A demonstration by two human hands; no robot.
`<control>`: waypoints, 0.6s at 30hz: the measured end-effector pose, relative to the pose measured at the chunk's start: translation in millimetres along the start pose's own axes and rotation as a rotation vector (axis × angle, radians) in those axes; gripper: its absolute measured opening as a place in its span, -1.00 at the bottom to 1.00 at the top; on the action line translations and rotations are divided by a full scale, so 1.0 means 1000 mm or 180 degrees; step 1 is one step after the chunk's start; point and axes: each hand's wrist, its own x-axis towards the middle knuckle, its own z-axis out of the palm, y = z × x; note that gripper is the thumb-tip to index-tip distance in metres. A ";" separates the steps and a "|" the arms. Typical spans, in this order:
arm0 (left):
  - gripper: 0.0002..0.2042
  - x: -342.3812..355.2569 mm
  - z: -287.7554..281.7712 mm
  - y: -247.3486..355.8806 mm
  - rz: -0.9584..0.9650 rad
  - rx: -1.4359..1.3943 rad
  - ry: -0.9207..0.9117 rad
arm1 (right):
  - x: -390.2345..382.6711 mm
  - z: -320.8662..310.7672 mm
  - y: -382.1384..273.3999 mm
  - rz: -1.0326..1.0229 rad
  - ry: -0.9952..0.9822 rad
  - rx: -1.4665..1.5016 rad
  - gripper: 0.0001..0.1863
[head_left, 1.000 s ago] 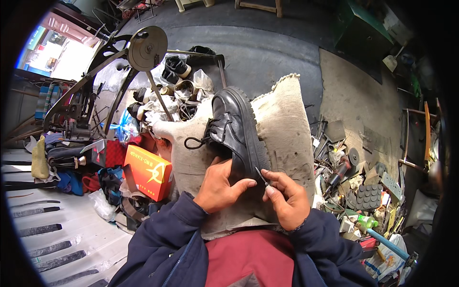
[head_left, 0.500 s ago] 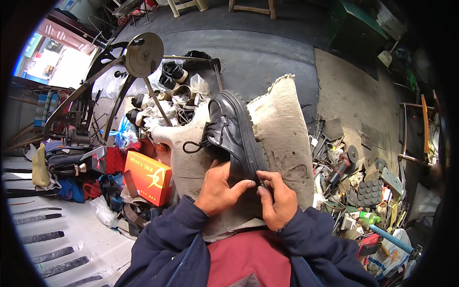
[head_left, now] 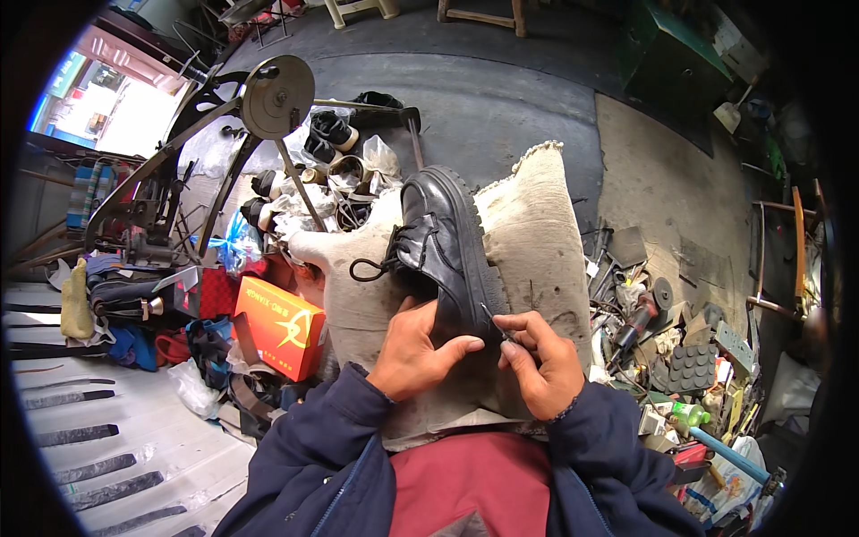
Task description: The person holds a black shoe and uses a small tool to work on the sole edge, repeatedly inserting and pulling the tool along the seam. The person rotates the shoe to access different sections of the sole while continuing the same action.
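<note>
A black lace-up leather shoe (head_left: 438,237) lies on its side across the cloth-covered lap, toe pointing away and chunky sole facing right. My left hand (head_left: 420,351) is closed round its heel end, the fingers partly hidden in the opening and the thumb along the back. At the sole's edge near the heel, my right hand (head_left: 541,362) pinches a thin, shiny, needle-like tool (head_left: 488,315), whose tip lies against the shoe. Most of that tool is hidden by the fingers, so its exact kind cannot be made out. A loose lace loop hangs at the shoe's left.
A stained beige cloth (head_left: 537,233) covers my lap. Left of it stand an orange-red box (head_left: 279,328) and a metal hand-cranked machine with a round wheel (head_left: 277,94). Several worn shoes (head_left: 331,134) lie beyond. Scattered tools and a rubber pad (head_left: 684,365) fill the right side.
My right hand has moved slightly right and away from the heel, and more of the thin shiny tool shows. My left hand keeps its hold on the shoe.
</note>
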 end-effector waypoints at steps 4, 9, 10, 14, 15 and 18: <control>-0.72 -0.001 0.001 -0.001 -0.0010 0.0041 -0.0010 | 0.004 -0.016 -0.002 -0.0065 -0.0431 -0.0189 -0.62; -0.69 0.002 0.001 -0.006 0.0287 -0.0059 0.0013 | 0.003 -0.028 -0.010 0.0223 -0.0278 -0.0576 -0.60; -0.67 0.001 0.002 -0.007 0.0357 -0.0080 0.0081 | 0.003 -0.027 -0.010 0.0133 -0.0051 -0.0642 -0.57; -0.56 -0.001 0.002 -0.012 0.0861 0.1013 0.0591 | 0.007 -0.038 0.016 -0.0496 -0.0159 -0.0912 -0.82; -0.54 -0.002 0.002 -0.014 0.1109 0.1277 0.0766 | 0.006 -0.051 0.031 -0.0414 -0.0132 -0.1003 -0.85; -0.54 -0.005 0.003 -0.018 0.1092 0.1384 0.0649 | 0.015 -0.113 0.110 -0.0066 0.0615 0.0727 -0.84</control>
